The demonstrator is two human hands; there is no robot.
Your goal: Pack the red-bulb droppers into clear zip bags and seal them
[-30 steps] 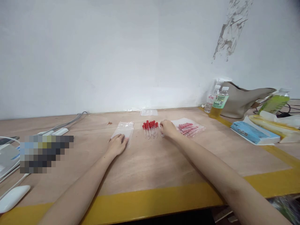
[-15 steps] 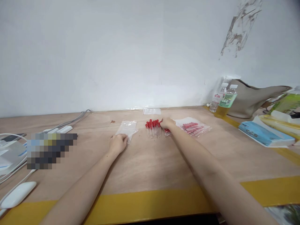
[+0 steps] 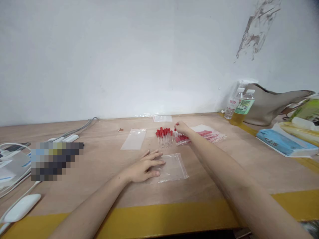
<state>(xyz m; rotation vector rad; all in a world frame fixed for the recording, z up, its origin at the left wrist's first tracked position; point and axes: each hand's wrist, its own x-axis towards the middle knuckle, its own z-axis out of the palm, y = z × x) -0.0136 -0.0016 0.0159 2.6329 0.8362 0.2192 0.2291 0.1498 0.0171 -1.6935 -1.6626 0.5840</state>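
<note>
Several droppers (image 3: 164, 136) with red bulbs and thin clear stems lie in a row at mid-table, bulbs toward the wall. Beyond their right end, my right hand (image 3: 182, 128) is closed in a pinch on a single red-bulbed dropper (image 3: 175, 130). My left hand (image 3: 146, 166) lies flat with fingers spread, its fingertips on the left side of a clear zip bag (image 3: 173, 167). Farther left are flat zip bags (image 3: 134, 139). Beside and partly behind my right forearm, filled bags (image 3: 208, 134) show red bulbs through the plastic.
Another flat clear bag (image 3: 162, 118) lies against the wall. Two bottles (image 3: 241, 106), a grey-brown container (image 3: 261, 106) and a blue tissue pack (image 3: 284, 142) stand or lie at right. Cables (image 3: 84, 125) and a white mouse-like object (image 3: 23, 208) are at left.
My left hand has moved right and nearer from the flat bags, and a single clear bag now lies under its fingertips. My right hand has shifted slightly right and up.
</note>
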